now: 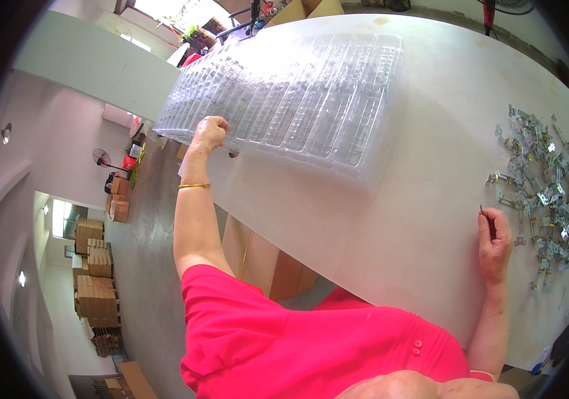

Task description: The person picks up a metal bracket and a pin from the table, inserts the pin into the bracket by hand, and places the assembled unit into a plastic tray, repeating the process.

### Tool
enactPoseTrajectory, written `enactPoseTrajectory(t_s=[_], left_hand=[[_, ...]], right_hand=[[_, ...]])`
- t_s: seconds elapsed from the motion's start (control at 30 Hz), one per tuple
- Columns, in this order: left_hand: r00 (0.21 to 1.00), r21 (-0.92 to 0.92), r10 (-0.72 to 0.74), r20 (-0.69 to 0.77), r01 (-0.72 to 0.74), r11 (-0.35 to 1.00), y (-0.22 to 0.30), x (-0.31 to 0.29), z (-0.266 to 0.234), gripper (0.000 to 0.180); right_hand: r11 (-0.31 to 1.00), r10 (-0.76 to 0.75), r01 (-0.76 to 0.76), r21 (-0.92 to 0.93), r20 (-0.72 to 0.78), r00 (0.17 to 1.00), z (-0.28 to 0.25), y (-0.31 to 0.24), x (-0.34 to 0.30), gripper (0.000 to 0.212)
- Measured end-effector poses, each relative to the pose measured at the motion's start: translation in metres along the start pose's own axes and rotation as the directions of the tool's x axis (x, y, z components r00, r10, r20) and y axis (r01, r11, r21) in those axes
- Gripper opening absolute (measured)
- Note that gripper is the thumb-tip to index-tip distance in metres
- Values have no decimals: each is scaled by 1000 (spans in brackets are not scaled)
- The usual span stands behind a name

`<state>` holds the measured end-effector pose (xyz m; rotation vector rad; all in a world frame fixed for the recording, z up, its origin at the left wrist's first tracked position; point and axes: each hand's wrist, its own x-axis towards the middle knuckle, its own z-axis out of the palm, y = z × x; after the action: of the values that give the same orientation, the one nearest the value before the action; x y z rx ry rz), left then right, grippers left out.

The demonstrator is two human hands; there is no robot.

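My left hand [210,133] is closed at the near left edge of a stack of clear plastic trays [338,126]. The trays have long narrow compartments, several of them with small metal parts [221,76] inside. What its fingers hold, if anything, is hidden. On the right, my right hand [495,241] rests low over the table, thumb and fingers pinched on a small dark thin piece [481,209]. Just beyond it to the right lies a loose pile of small silver metal fittings [544,189] with brass-coloured bits.
The trays and pile share a large white table [431,153]. Under its left edge stands an open cardboard box [258,256]. Stacked cartons [97,279] line the floor farther left. A standing fan [101,157] and a pale partition [91,63] are at the far left.
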<state>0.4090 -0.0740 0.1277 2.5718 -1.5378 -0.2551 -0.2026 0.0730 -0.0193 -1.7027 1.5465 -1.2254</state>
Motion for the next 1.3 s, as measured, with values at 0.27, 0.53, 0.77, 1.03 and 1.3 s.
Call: enactPoseTrajectory(t_s=[0.27,0.53,0.77,1.03,1.3], left_hand=[[1000,-17,10,22,-10,1000,-2,-2,2,28],[987,49,161,21,-162,986,-6,1,3,24],[756,296,534,-378,-448,844,48,-44,-10,20],[260,201,942,-211,-932,302,180,-205,37,36],[294,223,950,-108,-924,311,180,-205,54,34]], right_hand=[[1000,-9,10,15,-11,1000,0,-2,-1,3],[999,36,-36,2,-12,999,-2,-8,0,4],[999,15,-14,38,-30,999,0,-12,1,5],[999,8,-6,49,-37,999,-1,-10,1,6],[995,-49,54,81,-56,997,-4,-11,2,7]])
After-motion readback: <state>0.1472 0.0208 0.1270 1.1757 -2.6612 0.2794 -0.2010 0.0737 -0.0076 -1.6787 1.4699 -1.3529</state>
